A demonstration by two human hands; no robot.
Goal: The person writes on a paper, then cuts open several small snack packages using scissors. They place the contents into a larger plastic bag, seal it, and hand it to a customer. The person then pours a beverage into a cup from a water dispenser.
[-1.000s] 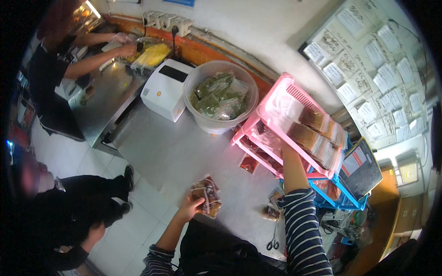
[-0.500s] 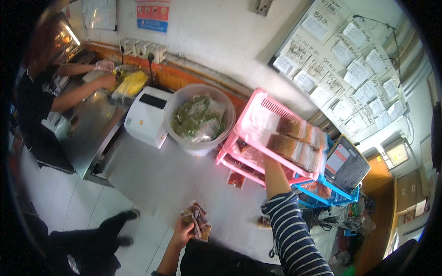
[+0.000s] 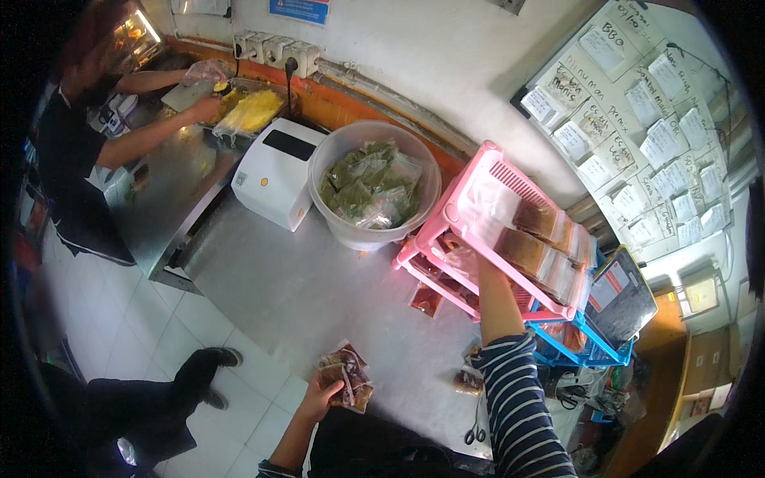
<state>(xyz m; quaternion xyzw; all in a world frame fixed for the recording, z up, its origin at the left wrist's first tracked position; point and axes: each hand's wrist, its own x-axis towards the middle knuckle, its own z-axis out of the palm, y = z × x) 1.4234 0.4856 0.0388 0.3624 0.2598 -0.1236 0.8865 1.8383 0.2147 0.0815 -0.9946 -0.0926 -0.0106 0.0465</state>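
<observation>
While my left hand [image 3: 321,395] holds packets [image 3: 349,376] left of the rack [image 3: 453,211], I'd pinch gently to avoid splits; my right hand [image 3: 456,242] reaches inside the rack, its grip too hidden to tell.

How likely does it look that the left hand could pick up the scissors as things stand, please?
Probably not just yet: the left hand is holding packets, though nothing seems to stand between it and the scissors.
</observation>
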